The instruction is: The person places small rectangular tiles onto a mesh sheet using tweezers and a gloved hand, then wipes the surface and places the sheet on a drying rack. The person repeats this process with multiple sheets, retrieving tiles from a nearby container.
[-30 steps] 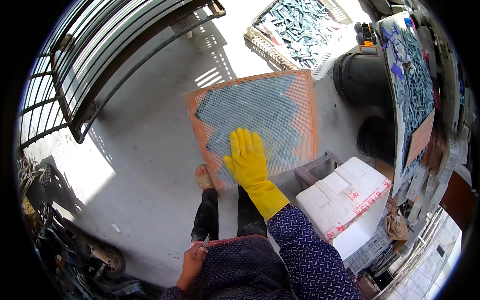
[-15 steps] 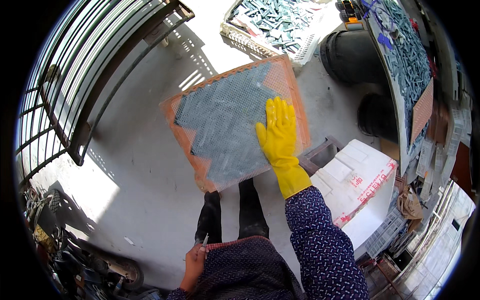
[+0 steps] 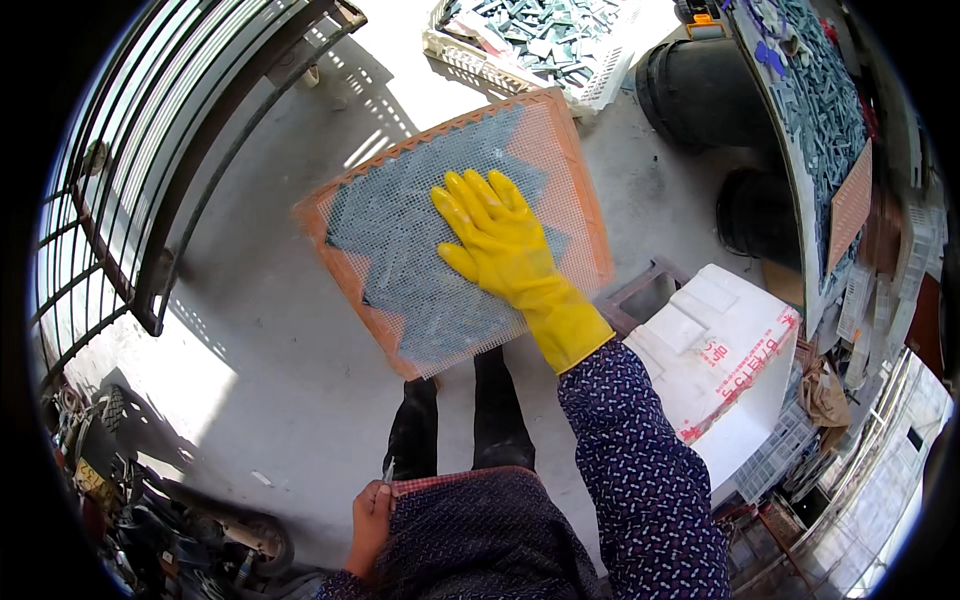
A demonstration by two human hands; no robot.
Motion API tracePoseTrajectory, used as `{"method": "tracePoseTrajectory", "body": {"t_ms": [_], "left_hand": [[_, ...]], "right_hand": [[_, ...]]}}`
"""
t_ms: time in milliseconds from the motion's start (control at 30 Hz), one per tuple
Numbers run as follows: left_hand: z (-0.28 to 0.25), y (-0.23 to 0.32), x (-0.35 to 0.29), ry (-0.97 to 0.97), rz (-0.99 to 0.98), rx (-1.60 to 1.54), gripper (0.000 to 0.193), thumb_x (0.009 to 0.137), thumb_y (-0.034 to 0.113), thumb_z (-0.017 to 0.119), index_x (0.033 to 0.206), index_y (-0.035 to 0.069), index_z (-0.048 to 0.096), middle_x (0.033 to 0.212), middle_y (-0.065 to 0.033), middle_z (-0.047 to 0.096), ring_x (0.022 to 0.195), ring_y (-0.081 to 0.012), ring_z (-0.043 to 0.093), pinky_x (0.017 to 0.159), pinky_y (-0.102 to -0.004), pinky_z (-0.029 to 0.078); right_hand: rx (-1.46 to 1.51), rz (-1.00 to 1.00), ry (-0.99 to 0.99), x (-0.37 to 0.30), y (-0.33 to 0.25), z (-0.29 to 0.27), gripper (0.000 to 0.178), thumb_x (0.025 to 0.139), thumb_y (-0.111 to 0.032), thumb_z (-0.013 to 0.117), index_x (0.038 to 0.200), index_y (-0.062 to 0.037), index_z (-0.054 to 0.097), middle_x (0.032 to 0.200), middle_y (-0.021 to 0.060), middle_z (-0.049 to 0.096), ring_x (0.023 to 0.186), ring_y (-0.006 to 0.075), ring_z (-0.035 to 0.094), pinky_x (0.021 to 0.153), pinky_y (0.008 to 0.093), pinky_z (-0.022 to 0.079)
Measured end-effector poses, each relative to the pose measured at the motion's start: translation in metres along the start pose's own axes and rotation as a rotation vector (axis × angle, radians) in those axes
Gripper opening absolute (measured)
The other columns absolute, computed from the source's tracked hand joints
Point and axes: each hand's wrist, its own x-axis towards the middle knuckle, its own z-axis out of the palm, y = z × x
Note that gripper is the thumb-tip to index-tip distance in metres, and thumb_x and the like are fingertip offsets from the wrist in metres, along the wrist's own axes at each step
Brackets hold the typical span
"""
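An orange tray (image 3: 588, 200) lies tilted in front of me, with grey-green stone strips (image 3: 360, 215) set in it in a zigzag pattern. White mesh (image 3: 545, 135) covers the strips and hangs past the tray's near edge. My right hand (image 3: 500, 240), in a yellow rubber glove, rests flat on the mesh near its middle, fingers apart. Down by my apron's hem (image 3: 450, 482), my bare left hand (image 3: 374, 508) is closed around a small pointed grey tool (image 3: 390, 468). Most of that tool is hidden by the fingers.
Loose strips fill a white crate (image 3: 600, 85) at the far side and heap on a table (image 3: 785, 150) at right. Black buckets (image 3: 690, 95) stand beside that table. A white carton (image 3: 700, 350) is near my right arm. Metal railings (image 3: 215, 180) stand at left, a motorcycle (image 3: 190, 530) lower left.
My gloved right hand has slid left over the mesh, from the tray's right side to its middle. My left hand has shifted slightly, still holding the small tool.
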Motion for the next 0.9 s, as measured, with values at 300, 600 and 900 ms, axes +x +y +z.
{"method": "tracePoseTrajectory", "body": {"t_ms": [300, 600, 900], "left_hand": [[0.019, -0.016, 0.009, -0.077, -0.011, -0.073, 0.025, 0.092, 0.02, 0.043, 0.075, 0.004, 0.054, 0.06, 0.0026, 0.044, 0.057, -0.0059, 0.04, 0.054, -0.0213, 0.032], [0.004, -0.015, -0.001, 0.017, -0.09, -0.194, 0.025, 0.092, 0.02, 0.044, 0.075, 0.004, 0.055, 0.061, 0.0035, 0.046, 0.055, -0.0049, 0.039, 0.052, -0.0202, 0.031], [0.019, -0.036, 0.012, -0.028, -0.022, -0.277, 0.026, 0.092, 0.019, 0.043, 0.074, 0.004, 0.054, 0.061, 0.0033, 0.046, 0.056, -0.0051, 0.041, 0.051, -0.0205, 0.032]], "right_hand": [[-0.193, 0.403, -0.03, -0.071, -0.052, 0.015, 0.059, 0.079, -0.03, 0.055, 0.127, -0.0002, 0.04, 0.129, 0.0194, 0.042, 0.119, 0.0345, 0.039, 0.105, 0.0487, 0.02], [0.261, -0.042, 0.146, 0.023, -0.156, 0.071, 0.052, 0.08, -0.027, 0.056, 0.123, -0.0007, 0.045, 0.128, 0.018, 0.044, 0.12, 0.0309, 0.041, 0.103, 0.0436, 0.028], [0.014, -0.133, 0.034, 0.05, -0.074, 0.042, 0.05, 0.081, -0.028, 0.055, 0.124, -0.0033, 0.046, 0.128, 0.0128, 0.045, 0.12, 0.027, 0.04, 0.104, 0.0413, 0.026]]}}
